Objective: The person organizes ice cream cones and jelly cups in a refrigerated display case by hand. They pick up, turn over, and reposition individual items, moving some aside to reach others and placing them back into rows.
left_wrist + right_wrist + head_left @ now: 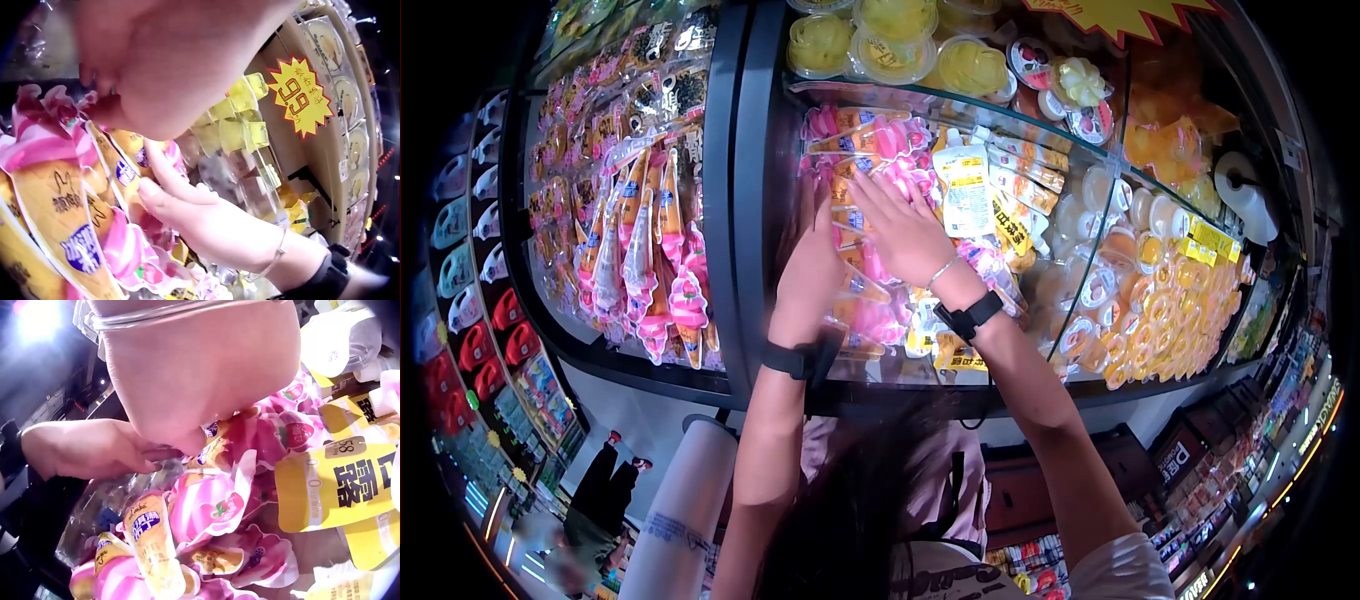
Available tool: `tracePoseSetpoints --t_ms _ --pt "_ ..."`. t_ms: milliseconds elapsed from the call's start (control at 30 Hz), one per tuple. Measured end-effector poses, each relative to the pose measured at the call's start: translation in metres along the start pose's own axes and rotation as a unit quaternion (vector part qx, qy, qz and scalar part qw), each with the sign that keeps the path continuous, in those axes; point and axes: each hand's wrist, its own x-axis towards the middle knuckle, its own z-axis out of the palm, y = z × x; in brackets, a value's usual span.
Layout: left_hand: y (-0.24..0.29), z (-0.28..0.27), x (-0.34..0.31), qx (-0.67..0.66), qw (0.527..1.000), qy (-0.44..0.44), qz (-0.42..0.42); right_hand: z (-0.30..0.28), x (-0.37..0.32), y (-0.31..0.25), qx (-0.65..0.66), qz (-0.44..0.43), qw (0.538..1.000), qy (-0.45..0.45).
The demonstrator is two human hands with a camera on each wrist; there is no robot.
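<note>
Cone-shaped snack packets (860, 290) with pink swirl tops lie piled in the display bin. My left hand (808, 270) reaches along the pile's left side, fingers pointing away from me. Palm down, my right hand (908, 235) rests on the packets with its fingers extended. In the left wrist view, the right hand (212, 225) lies against the orange cone part of a packet (122, 165). From the right wrist, the left hand (87, 450) shows at the far edge of the packets (206, 506), its fingertips partly hidden behind the right hand.
A white spouted pouch (965, 190) and yellow pouches (1012, 230) lie right of the packets. A dark post (745, 200) divides this bin from more cone packets (640, 240) at left. Jelly cups (1170, 290) fill the right bin, beyond a clear divider. A plastic bag roll (680, 510) stands near me.
</note>
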Motion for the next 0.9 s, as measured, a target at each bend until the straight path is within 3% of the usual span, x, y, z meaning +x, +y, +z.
tracePoseSetpoints --t_ms 100,200,333,467,567,600,700,733,767,833,900 --pt "-0.001 0.016 -0.006 0.097 0.995 0.020 -0.021 0.004 -0.001 -0.004 0.002 0.005 1.000 -0.012" --pt "0.001 0.014 -0.004 0.087 0.996 0.017 -0.020 0.009 0.000 -0.005 0.041 0.022 0.999 -0.008" --pt "0.016 -0.010 -0.011 -0.097 0.988 -0.075 -0.098 0.007 -0.002 -0.007 0.054 0.028 0.998 0.000" --pt "0.022 -0.043 -0.037 -0.123 0.990 0.040 0.062 -0.010 -0.021 -0.021 0.067 0.051 0.996 -0.002" --pt "0.033 -0.098 -0.064 -0.205 0.973 0.101 0.027 -0.033 -0.043 -0.036 0.156 0.068 0.985 -0.027" --pt "0.024 -0.106 -0.071 -0.223 0.956 0.190 0.012 -0.038 -0.049 -0.040 0.178 0.063 0.982 -0.023" --pt "-0.008 -0.134 -0.074 -0.080 0.930 0.345 -0.093 -0.051 -0.059 -0.061 0.271 0.073 0.960 -0.011" --pt "-0.028 -0.136 -0.073 0.056 0.926 0.365 -0.077 -0.058 -0.055 -0.071 0.303 0.077 0.950 -0.010" --pt "-0.044 -0.131 -0.076 0.056 0.933 0.339 -0.107 -0.064 -0.052 -0.079 0.335 0.084 0.938 -0.010" --pt "-0.079 -0.110 -0.087 -0.027 0.953 0.209 -0.217 -0.070 -0.038 -0.095 0.359 0.059 0.931 0.031" --pt "-0.082 -0.093 -0.088 0.089 0.945 0.261 -0.176 -0.080 -0.022 -0.110 0.398 0.068 0.914 0.035"
